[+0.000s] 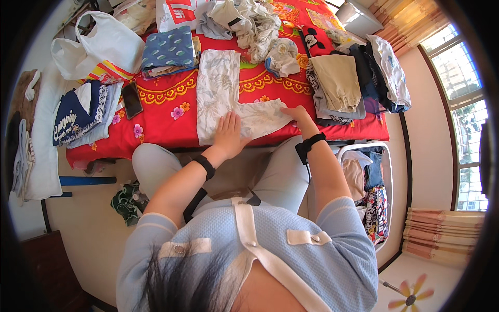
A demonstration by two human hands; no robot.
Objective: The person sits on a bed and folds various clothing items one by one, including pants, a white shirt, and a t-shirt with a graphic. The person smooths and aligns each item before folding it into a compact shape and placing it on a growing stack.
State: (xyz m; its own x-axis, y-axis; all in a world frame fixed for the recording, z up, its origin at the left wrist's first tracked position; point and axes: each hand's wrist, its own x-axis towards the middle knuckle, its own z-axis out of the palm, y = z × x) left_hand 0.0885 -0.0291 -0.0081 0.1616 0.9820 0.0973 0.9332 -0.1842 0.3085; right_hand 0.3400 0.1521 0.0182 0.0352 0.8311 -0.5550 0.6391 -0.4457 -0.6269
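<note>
A pair of white patterned trousers [218, 85] lies on the red flowered bedcover [163, 128], with one leg pointing away from me and the other stretched out to the right. My left hand [229, 134] rests flat on the near part of the trousers, fingers spread a little. At the end of the right-pointing leg, my right hand [298, 114] has its fingers on the hem; whether they pinch the cloth is hard to tell. Just beyond the trousers is a heap of crumpled pale clothes [255, 29], with a small bunched white garment [282, 56] beside it.
Folded clothes [167, 48] and a phone [132, 100] lie left of the trousers, near a white plastic bag [105, 43]. To the right are stacked beige trousers [337, 80] and dark clothes. A white basket [390, 175] of clothes stands below the bed's right edge.
</note>
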